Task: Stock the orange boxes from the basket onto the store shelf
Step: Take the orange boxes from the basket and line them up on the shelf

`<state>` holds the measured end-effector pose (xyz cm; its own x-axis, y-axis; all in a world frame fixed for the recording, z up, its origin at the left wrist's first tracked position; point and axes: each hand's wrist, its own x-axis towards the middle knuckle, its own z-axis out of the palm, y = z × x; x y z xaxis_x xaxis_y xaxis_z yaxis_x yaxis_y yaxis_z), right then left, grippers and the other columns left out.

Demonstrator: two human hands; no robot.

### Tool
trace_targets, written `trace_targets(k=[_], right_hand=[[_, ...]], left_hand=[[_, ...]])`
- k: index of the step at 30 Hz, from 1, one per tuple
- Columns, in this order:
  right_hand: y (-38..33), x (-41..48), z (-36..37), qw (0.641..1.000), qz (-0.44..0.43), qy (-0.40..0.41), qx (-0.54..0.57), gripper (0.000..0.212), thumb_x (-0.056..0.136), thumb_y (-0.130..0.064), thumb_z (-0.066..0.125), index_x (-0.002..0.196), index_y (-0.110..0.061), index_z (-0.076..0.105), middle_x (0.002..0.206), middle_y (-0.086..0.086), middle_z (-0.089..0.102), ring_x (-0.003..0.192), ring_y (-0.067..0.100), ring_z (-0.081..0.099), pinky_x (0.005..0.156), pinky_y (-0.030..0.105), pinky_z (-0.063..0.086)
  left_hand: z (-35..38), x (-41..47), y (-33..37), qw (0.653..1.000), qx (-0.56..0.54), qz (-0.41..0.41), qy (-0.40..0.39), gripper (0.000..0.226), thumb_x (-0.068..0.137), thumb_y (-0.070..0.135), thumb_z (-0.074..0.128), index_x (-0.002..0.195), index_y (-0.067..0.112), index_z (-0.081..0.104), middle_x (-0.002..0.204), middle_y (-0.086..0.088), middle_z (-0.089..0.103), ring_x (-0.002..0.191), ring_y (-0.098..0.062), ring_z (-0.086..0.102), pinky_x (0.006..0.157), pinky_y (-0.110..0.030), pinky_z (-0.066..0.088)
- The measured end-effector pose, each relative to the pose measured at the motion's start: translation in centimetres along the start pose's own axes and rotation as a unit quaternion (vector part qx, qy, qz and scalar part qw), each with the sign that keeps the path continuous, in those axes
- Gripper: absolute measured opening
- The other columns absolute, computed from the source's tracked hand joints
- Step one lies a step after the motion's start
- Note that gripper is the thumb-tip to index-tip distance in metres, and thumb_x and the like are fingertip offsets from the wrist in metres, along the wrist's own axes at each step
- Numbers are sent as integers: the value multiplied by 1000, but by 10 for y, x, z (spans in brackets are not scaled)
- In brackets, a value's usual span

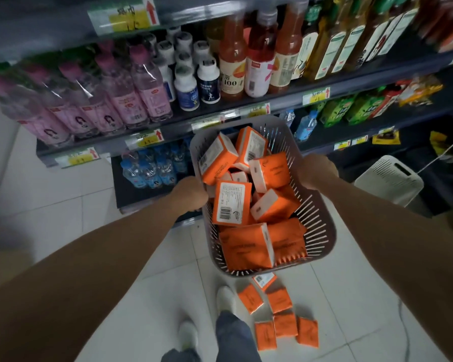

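Orange boxes (232,203): a jumbled heap fills the basket (322,231), lying at all angles, some with the white barcode face up, some showing a white end. The store shelf (285,103) spans the far side of the view in several dark tiers, with yellow price tags (144,139) clipped along the edges. The white tiled floor (63,218) takes up the near and left part of the scene. The basket is grey with slotted walls, held up in front of the shelf, centre-right, with its far end raised toward the middle tier. A white slatted bin (392,178) stands on the floor to the right, against the lowest tier. Middle tier, left to right: pink-capped bottles (120,100), small white bottles (208,82), tall orange-red drink bottles (233,61), then yellowish bottles further right. Lower tier: blue-capped water bottles (152,171) on the left, green packs (351,108) on the right. The left hand (191,193) is closed, fingers curled round the basket's left rim; the right hand (317,171) grips the right rim likewise. A person's white shoe (225,299) is on the tiles below the basket. Loose boxes (285,323), also orange, lie scattered flat on the floor just right of the shoe, near the basket's near end.
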<state>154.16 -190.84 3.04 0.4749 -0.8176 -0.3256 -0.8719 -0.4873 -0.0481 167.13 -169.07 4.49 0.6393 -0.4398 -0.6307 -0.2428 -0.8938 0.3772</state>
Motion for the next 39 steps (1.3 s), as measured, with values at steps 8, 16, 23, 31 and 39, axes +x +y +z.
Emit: trace_targets(k=[8, 16, 23, 31, 39], right_hand=[[0, 34, 9, 998, 52, -5, 41, 42, 98, -34, 38, 112, -2, 61, 115, 18, 65, 107, 33, 62, 75, 35, 44], [2, 26, 4, 998, 44, 9, 35, 36, 100, -28, 37, 117, -4, 58, 120, 17, 62, 111, 34, 59, 85, 40, 48], [-16, 14, 4, 995, -84, 52, 26, 30, 93, -5, 45, 122, -8, 51, 113, 17, 60, 104, 33, 59, 84, 42, 53], [-32, 28, 20, 984, -170, -49, 30, 40, 93, -11, 46, 133, -19, 50, 119, 11, 62, 104, 28, 61, 84, 39, 55], [-45, 59, 25, 967, -195, -164, -13, 69, 92, -43, 54, 150, -31, 18, 142, 12, 49, 106, 25, 60, 90, 34, 49]], left_hand=[[10, 19, 14, 995, -96, -8, -18, 32, 87, 7, 54, 57, 11, 47, 60, -4, 51, 57, -16, 51, 63, -28, 46], [8, 21, 14, 991, -107, -7, -77, 25, 88, 8, 56, 66, 14, 48, 63, -2, 51, 56, -12, 50, 54, -20, 45], [6, 23, 20, 981, 126, 106, 102, 21, 89, 21, 57, 103, 5, 58, 102, -11, 65, 91, -28, 64, 74, -36, 53], [6, 60, 42, 977, 127, 141, 92, 52, 90, 20, 55, 137, 13, 33, 131, -19, 47, 109, -35, 58, 87, -45, 53], [10, 87, 57, 964, 193, 172, 68, 69, 91, 21, 57, 146, 38, 19, 138, -18, 34, 101, -29, 61, 79, -34, 51]])
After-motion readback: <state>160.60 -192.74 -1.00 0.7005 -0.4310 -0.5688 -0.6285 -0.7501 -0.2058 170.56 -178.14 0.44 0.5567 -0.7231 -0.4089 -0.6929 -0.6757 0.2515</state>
